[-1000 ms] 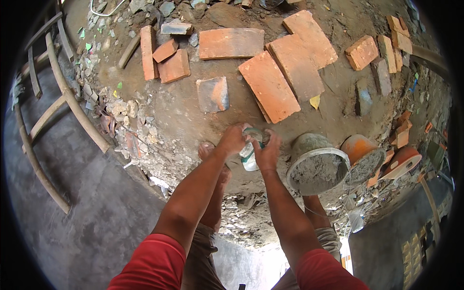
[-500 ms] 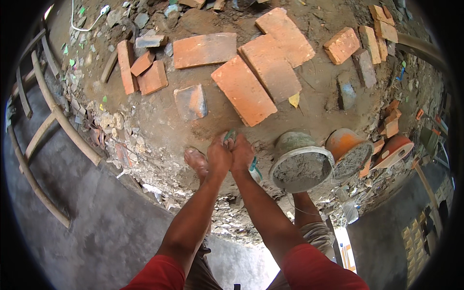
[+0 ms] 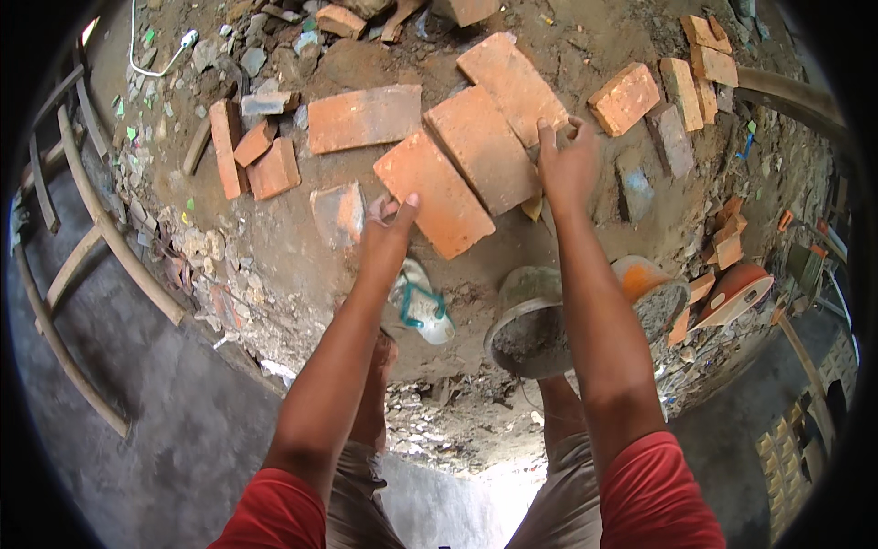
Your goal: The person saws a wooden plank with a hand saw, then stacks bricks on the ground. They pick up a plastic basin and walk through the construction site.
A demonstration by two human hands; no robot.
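Three large orange bricks lie close together ahead of me: a near brick (image 3: 441, 197), a middle brick (image 3: 485, 146) and a far brick (image 3: 514, 87). My left hand (image 3: 389, 224) is at the lower left edge of the near one, its thumb over the edge and its fingers bent beside it. My right hand (image 3: 569, 169) is by the right side of the middle and far bricks, thumb and fingers apart with nothing between them. A white sandal with teal straps (image 3: 425, 311) lies on the ground below my left hand.
Two mortar buckets, one grey (image 3: 526, 320) and one orange (image 3: 651, 293), stand near my right forearm. A flat brick (image 3: 364, 119) and a broken brick piece (image 3: 340, 215) lie left. More bricks (image 3: 625, 99) are at right. A wooden ladder (image 3: 114, 224) lies far left, beside rubble.
My hands were together low in the middle around something green. They have parted and reached forward to the bricks, and the sandal shows fully on the ground. The view has shifted slightly.
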